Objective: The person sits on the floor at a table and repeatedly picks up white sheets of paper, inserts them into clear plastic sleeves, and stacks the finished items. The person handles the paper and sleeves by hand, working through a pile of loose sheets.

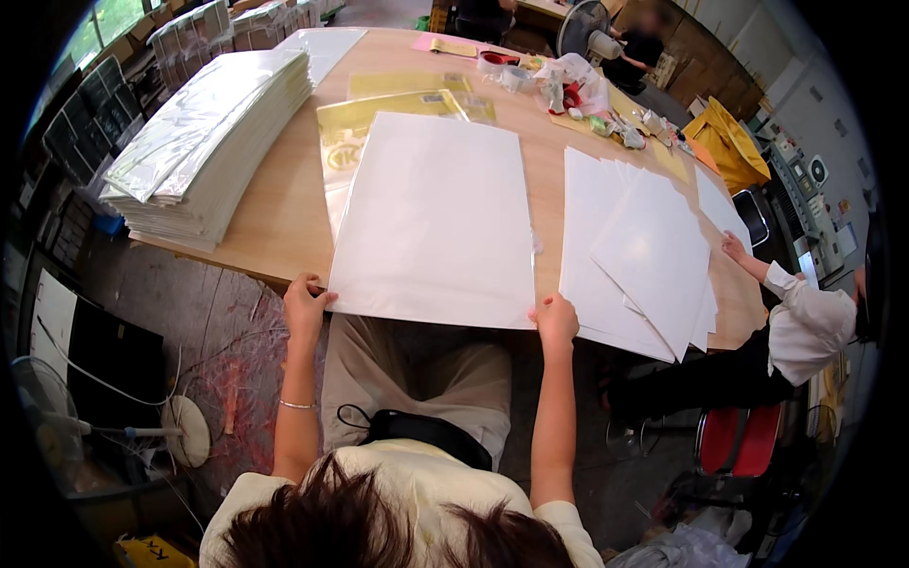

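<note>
A large white sheet (436, 222), with a thin glossy edge that looks like clear plastic film, lies in front of me on the table. My left hand (307, 305) pinches its near left corner, thumb on top. At the near right corner my right hand (557, 318) is closed on the edge in the same way. Under the sheet's far left side lie yellow-printed clear plastic bags (343, 142). To the right is a loose, fanned pile of white sheets (653, 251).
A tall stack of plastic-covered sheets (213, 142) stands at the left of the wooden table (275, 213). Tape rolls (497, 62) and crumpled plastic (579, 80) sit at the far side. A co-worker (805, 317) reaches in from the right, beside a red chair (739, 440).
</note>
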Demonstrator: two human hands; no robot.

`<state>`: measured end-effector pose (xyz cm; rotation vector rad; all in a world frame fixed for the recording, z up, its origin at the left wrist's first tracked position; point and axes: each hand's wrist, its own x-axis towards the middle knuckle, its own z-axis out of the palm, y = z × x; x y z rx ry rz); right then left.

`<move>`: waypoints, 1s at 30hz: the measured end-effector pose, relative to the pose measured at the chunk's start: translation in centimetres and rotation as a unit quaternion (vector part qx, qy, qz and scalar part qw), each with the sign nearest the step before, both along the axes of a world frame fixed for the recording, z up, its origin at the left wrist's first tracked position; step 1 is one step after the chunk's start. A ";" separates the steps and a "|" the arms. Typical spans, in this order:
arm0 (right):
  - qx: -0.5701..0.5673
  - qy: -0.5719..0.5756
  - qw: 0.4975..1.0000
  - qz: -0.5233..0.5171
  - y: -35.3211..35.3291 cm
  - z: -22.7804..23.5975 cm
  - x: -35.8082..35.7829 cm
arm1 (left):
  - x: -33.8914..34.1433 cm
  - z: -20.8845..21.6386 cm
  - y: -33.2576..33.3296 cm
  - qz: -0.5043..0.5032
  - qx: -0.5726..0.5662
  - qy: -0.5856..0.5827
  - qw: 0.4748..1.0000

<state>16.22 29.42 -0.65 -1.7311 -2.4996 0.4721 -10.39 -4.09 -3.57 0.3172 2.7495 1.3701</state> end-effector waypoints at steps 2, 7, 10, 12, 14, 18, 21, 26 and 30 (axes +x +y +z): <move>0.073 -0.053 0.995 0.034 -0.9 0.7 -0.7 | 0.0 0.4 0.2 0.002 -0.010 0.011 1.000; 0.039 -0.060 0.997 0.015 -0.3 3.5 -0.5 | -0.1 0.7 -0.4 -0.001 0.034 -0.024 0.999; 0.118 0.001 0.991 0.057 -1.4 2.8 0.1 | -1.9 -2.9 -1.9 0.003 0.180 -0.076 0.981; 0.193 0.082 0.973 0.094 -1.6 1.1 0.7 | -3.0 -3.3 -2.8 0.010 0.246 -0.138 0.959; 0.265 0.127 0.943 0.155 -3.1 0.3 0.7 | -1.9 -2.1 -2.4 0.054 0.213 0.069 0.973; 0.228 0.072 0.945 0.224 -8.8 2.5 -2.0 | 4.0 4.3 2.3 -0.017 0.045 0.274 0.961; 0.194 0.079 0.941 0.266 -11.9 2.5 -3.6 | 8.9 4.9 7.5 -0.206 -0.028 0.330 0.921; 0.153 0.066 0.948 0.270 -12.0 -1.6 -4.5 | 10.2 0.6 11.0 -0.206 -0.127 0.307 0.920; 0.182 0.057 0.943 0.272 -11.6 -4.2 -4.7 | 10.0 -0.7 10.9 -0.214 -0.186 0.294 0.913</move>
